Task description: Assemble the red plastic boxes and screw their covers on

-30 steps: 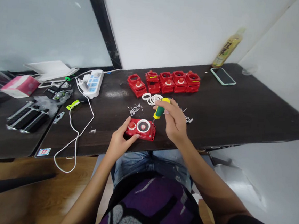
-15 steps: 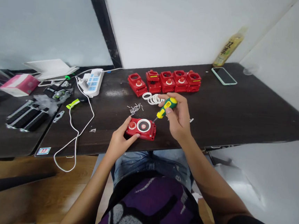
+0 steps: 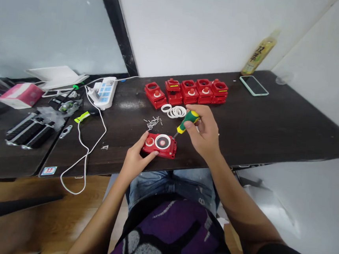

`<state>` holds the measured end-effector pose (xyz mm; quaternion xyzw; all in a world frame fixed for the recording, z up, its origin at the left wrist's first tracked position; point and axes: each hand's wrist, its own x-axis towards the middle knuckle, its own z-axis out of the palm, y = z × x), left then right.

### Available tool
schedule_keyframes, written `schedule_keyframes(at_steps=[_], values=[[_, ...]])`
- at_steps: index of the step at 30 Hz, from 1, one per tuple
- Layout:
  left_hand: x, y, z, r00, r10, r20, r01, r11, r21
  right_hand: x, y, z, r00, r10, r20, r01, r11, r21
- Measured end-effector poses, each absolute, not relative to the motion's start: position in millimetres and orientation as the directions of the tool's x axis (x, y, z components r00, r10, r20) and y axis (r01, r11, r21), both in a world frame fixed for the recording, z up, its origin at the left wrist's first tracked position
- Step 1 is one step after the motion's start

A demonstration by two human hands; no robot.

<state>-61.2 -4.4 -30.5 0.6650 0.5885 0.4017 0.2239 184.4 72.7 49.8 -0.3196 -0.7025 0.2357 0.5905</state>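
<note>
The right grip (image 3: 205, 133) is clenched around a green-and-yellow screwdriver (image 3: 189, 119), with the handle held between thumb and fingers and the shaft slanting down and to the left. Its tip sits just by the upper right corner of a red box (image 3: 171, 152), though I cannot tell whether they touch. The left grip (image 3: 137, 152) is closed over the box's left end, thumb across the top edge and fingers along the near side, pressing it to the table (image 3: 277, 120).

The box lies flat in front of the person, near the table's near edge. It has a small red button (image 3: 149, 141) at its left end and a white ring (image 3: 162, 142) around a dark centre at its right.

Just beyond the box, a loose heap of screws (image 3: 152, 122) lies to the left and a cluster of white rings (image 3: 175, 111) lies to the right. Behind them, a row of red housings (image 3: 190, 90) stands along the table. Farther right are a phone (image 3: 253, 85) and a bottle (image 3: 259, 52) against the wall. To the left are a power strip (image 3: 102, 93), a white cable (image 3: 85, 163) and a pink box (image 3: 20, 95).
</note>
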Motion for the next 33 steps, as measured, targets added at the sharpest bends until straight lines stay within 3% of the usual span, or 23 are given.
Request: schedule_keyframes(at_steps=[4,9,15,21,27,33], values=[[-60.9,-4.6,-30.2,-0.014,0.961,0.276,0.607,-0.211,0.766,187.2,73.3,56.0,-0.129,0.744,0.656,0.243,0.665,-0.706],[-61.6,-4.7,-30.8,-0.014,0.962,0.272,0.61,-0.207,0.765,187.8,71.0,55.4,-0.152,0.756,0.636,0.132,0.653,-0.745],[-61.7,-4.9,-30.6,-0.015,0.963,0.27,0.611,-0.205,0.765,187.5,73.2,55.2,-0.111,0.733,0.671,0.221,0.676,-0.703],[-61.1,-4.6,-29.5,-0.015,0.963,0.27,0.611,-0.205,0.764,190.6,70.8,53.6,-0.192,0.743,0.641,0.128,0.667,-0.734],[-61.3,-4.4,-29.6,-0.012,0.962,0.274,0.61,-0.21,0.764,188.0,75.1,54.5,-0.128,0.706,0.696,0.279,0.699,-0.658],[-61.3,-4.5,-29.5,-0.015,0.963,0.269,0.616,-0.203,0.762,188.3,71.7,52.7,-0.129,0.756,0.641,0.142,0.654,-0.743]])
